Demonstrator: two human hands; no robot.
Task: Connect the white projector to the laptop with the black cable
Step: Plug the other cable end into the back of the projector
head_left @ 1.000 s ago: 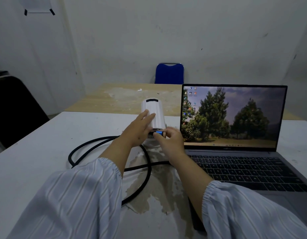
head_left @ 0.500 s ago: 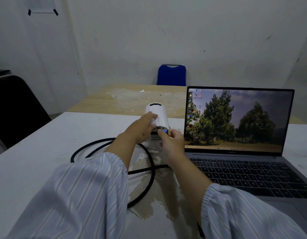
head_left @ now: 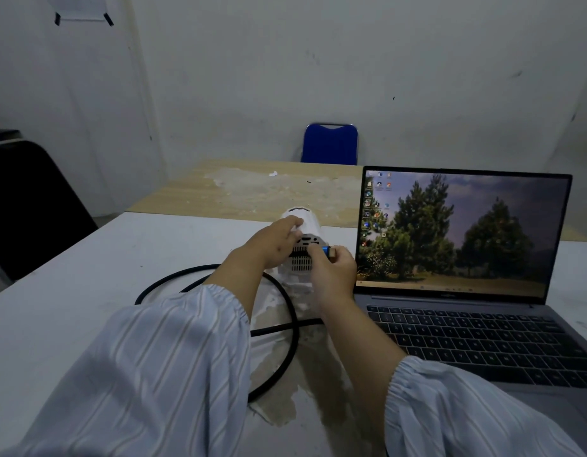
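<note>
A dark chair back is seen at the far left, just off the left edge of the white table. A broad bare stretch of table lies between that edge and the black cable, which is looped on the surface beneath the forearms, one strand running right toward the laptop's near left corner. The left hand is laid against the left side of the white projector, fingers spread narrowly over its top, steadying it. The projector lies on its side near the table's far edge, its rear panel of ports and vent slots turned toward the viewer. The right hand is closed around the cable's plug, whose blue and metal tip is held just at the right of the rear panel, not seated in a port. Immediately to the right, the laptop stands open, its screen edge close beside the right hand. A wooden table abuts behind, with a blue chair beyond.
</note>
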